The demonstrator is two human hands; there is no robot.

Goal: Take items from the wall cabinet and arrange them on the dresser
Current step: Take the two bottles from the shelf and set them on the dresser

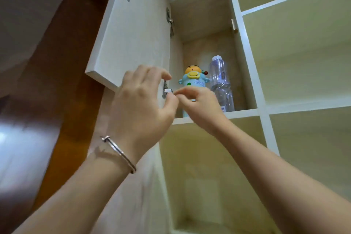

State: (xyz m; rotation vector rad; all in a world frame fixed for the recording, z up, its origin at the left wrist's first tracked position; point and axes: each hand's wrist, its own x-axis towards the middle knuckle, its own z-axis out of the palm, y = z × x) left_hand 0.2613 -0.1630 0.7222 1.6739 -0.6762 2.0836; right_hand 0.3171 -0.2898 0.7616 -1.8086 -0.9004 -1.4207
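Observation:
The wall cabinet (pixel 245 113) is above me with its white door (pixel 131 30) swung open to the left. Inside the open compartment stand a blue cartoon-figure bottle with a yellow head (pixel 193 78) and, to its right, a clear plastic water bottle (pixel 221 83). My left hand (pixel 142 104), with a silver bangle on the wrist, is raised at the door's lower hinge edge, fingers spread and holding nothing. My right hand (pixel 199 106) reaches up in front of the cartoon bottle's base, fingers loosely curled and apart, not gripping it. The bottle's lower part is hidden behind my hand.
Open cream shelving (pixel 303 59) with white dividers fills the right side, and another open compartment (pixel 209 167) lies below the shelf. A metal hinge (pixel 167 91) sits between my hands. Dark brown wood panelling (pixel 62 62) is on the left.

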